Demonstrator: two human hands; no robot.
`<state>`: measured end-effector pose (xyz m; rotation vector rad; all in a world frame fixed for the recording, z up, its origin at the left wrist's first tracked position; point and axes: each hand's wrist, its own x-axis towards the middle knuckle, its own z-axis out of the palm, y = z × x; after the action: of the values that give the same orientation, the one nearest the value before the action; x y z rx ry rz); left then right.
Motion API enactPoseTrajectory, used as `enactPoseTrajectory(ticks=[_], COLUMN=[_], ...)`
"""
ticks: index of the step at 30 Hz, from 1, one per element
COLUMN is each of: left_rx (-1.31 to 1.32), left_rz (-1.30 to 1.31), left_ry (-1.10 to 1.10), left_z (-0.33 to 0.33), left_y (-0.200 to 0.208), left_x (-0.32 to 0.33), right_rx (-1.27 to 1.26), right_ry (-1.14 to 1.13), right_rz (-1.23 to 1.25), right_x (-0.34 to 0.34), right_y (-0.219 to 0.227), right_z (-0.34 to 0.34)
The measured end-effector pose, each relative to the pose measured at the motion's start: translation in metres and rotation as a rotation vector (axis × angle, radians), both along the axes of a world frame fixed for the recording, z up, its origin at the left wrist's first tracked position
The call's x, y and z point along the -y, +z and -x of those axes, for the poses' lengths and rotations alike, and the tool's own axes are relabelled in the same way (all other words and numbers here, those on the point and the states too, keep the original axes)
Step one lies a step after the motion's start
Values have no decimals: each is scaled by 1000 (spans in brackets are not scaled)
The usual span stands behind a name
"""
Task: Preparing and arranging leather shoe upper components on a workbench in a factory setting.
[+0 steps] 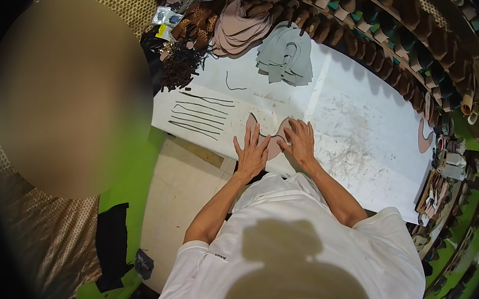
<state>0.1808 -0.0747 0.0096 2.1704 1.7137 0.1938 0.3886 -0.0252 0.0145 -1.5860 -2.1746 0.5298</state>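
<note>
A pink, U-shaped shoe-upper piece (275, 149) lies flat at the near edge of the white table, its two arms pointing away from me. Along its inner curve runs a thin dark cord (274, 136). My left hand (252, 155) rests on the left side of the piece, fingers spread and open. On the right side, my right hand (302, 143) presses down with bent fingers apart, its thumb and fingertips close to the cord. Several dark cords (200, 111) lie in rows to the left. Farther off, one bent cord (237, 88) lies alone.
Behind sit a stack of grey cut pieces (285, 56), pink pieces (239, 28) and a brown pile (180, 70). Shoe racks (379, 31) curve around the back and right. Another pink piece (424, 139) lies at the right edge. The white tabletop (357, 140) has smudges.
</note>
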Motion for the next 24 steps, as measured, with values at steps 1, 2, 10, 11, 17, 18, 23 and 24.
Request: enactPoseTrajectory(ticks=[1,2,10,11,17,18,23,24], left_rx=[2,33,23,26,36,44,48,59], left_rz=[3,11,7,9,3,-6,-9,-16], left_ry=[-1,13,-5,-6,-11,-9,-15,-7], left_z=[-1,-3,-5,-5,-4,-4,-4,-3], left_y=[2,3,1,0,-1,-2,-4,-5], left_x=[1,1,1,1,0,0,0,1], right_rx=[2,-5,-10,-11,-37,-34,-30,-28], right_ry=[-1,-11,54,85,181,194,228,242], right_rz=[3,1,9,33,56,75,46,22], right_x=[3,6,-5,-8,-30,-33,-43,-44], right_y=[-2,-5,-17,-15,-12,-13,-11,-10], right_z=[-2,-3,-3,-4,-13,-13,-10,-8])
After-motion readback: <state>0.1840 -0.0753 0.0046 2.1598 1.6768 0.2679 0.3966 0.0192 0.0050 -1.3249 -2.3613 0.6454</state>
